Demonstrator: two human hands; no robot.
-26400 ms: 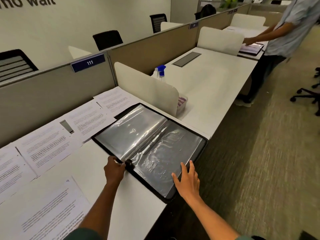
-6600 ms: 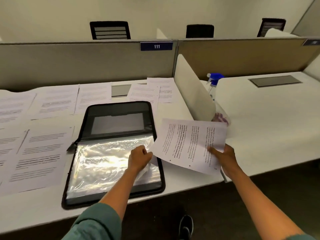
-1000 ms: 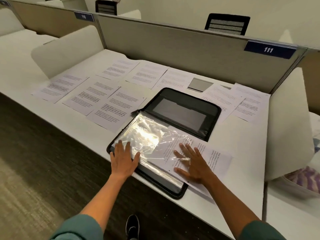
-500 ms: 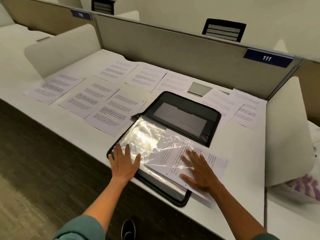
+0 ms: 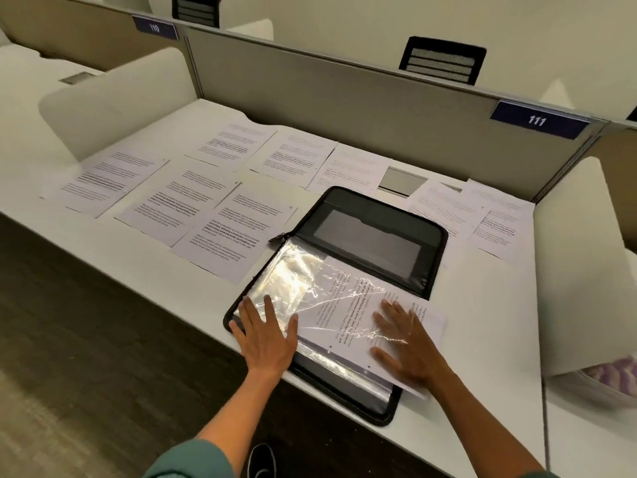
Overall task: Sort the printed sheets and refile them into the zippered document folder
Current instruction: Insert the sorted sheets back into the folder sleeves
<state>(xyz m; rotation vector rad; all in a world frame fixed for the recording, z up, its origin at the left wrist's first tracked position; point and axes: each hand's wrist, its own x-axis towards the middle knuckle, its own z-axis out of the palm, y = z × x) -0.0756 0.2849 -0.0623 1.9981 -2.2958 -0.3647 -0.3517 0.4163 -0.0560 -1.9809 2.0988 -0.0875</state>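
Note:
A black zippered document folder (image 5: 431, 250) lies open at the desk's front edge, its clear plastic sleeves (image 5: 296, 281) facing up. A printed sheet (image 5: 348, 326) sits partly inside the top sleeve, its right part sticking out past the folder's edge. My left hand (image 5: 265, 334) presses flat on the sleeve's near left corner with fingers spread. My right hand (image 5: 405, 343) lies flat on the sheet's right part, fingers straight. Several more printed sheets (image 5: 224, 229) are spread over the white desk (image 5: 144, 277), left of and behind the folder.
Grey partitions with labels 110 and 111 (image 5: 539, 120) back the desk. White curved dividers stand at the left (image 5: 113, 98) and right (image 5: 579, 250). A desk cable hatch (image 5: 401, 181) lies behind the folder. A tub with purple contents (image 5: 606, 377) sits at the far right.
My right hand has slid the sheet a little further left into the sleeve. My left hand has stayed pressed on the sleeve's corner.

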